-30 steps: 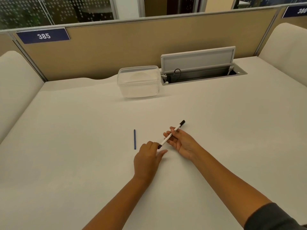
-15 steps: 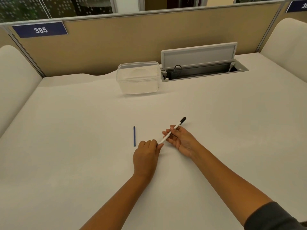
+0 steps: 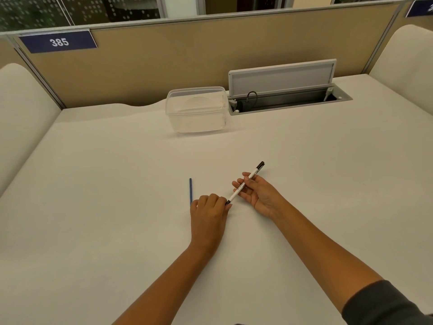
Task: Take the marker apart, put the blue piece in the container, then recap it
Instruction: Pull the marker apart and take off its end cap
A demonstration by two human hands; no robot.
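Left hand (image 3: 208, 208) moved onto marker (image 3: 243, 184) end, pinching it; right hand (image 3: 257, 193) gripped barrel. Blue piece (image 3: 190, 190), at 9 o'clock, stayed on counter (image 3: 117, 231): recapping first.

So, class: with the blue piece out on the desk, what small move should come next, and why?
Probably the left hand lets go of the marker and picks up the blue piece lying just beside it; the clear container looks empty, and the right hand already holds the marker.
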